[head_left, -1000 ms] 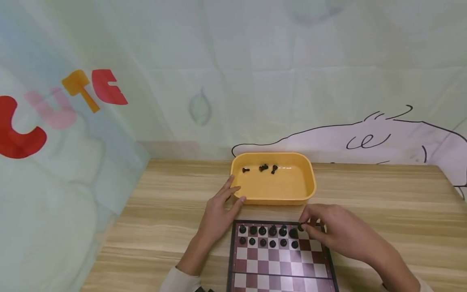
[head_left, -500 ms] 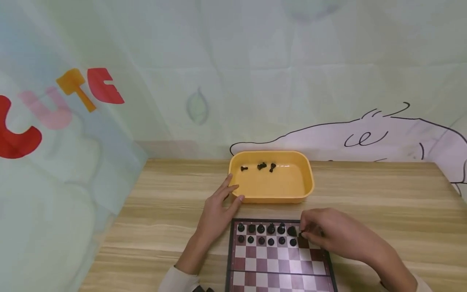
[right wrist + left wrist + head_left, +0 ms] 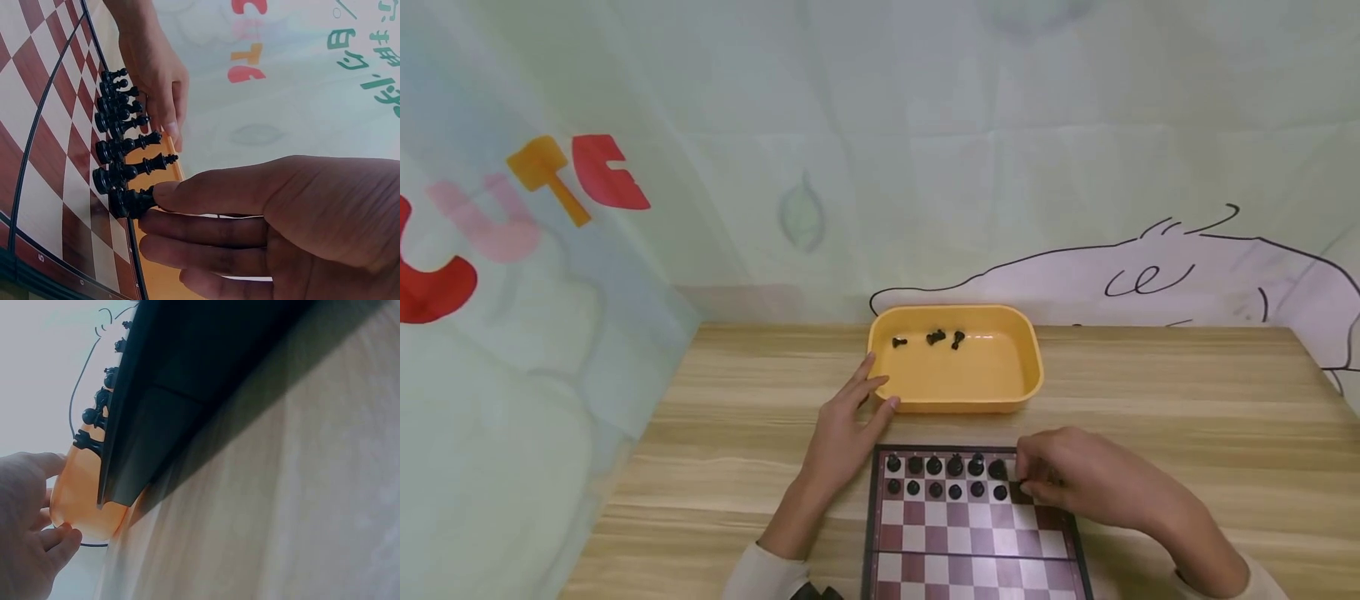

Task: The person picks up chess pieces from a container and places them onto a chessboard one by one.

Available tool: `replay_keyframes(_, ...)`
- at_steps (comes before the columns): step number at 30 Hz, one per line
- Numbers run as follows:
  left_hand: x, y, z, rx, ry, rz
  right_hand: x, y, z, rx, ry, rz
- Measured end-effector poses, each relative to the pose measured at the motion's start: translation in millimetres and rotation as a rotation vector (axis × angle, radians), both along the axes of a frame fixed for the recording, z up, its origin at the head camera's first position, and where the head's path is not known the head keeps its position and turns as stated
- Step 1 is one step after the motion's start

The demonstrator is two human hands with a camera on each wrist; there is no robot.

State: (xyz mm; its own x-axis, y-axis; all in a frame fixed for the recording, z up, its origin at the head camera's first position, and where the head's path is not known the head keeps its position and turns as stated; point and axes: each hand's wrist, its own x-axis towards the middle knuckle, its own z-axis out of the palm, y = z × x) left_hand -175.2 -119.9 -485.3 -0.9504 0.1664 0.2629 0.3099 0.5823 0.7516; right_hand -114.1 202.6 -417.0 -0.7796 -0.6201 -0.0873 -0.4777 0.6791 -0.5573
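My right hand [image 3: 1093, 479] pinches a small black chess piece [image 3: 132, 202] between thumb and fingertips at the board's second row, near its right side. The piece's top is hidden by the thumb. On the magnetic chessboard [image 3: 958, 517] stand two rows of black chessmen, with a king [image 3: 157, 164] close beside the pinched piece in the right wrist view. My left hand [image 3: 844, 433] rests on the left end of a yellow plastic tub [image 3: 958, 407], its fingers spread over the rim and the thumb at the front corner.
Three black pieces, among them a knight [image 3: 936, 337], lie along the tub's back inside. The wood-grain table [image 3: 730, 450] reaches back to a printed cloth backdrop [image 3: 925, 192]. A dark fold line crosses the board.
My right hand has brought the piece from the back row down to the second row. The left hand stays on the tub. The head view has shifted slightly.
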Motion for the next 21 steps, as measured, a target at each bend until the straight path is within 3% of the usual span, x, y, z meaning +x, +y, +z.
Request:
replay_keyframes(14, 0.4, 0.2, 2.0, -0.001, -0.007, 0.004, 1.6, -3.4, -3.6, 0.044, -0.021, -0.003)
replay_keyframes(21, -0.2, 0.6, 2.4, 0.001, -0.019, 0.008, 0.5, -4.4, -4.1, 0.070, 0.007, -0.002)
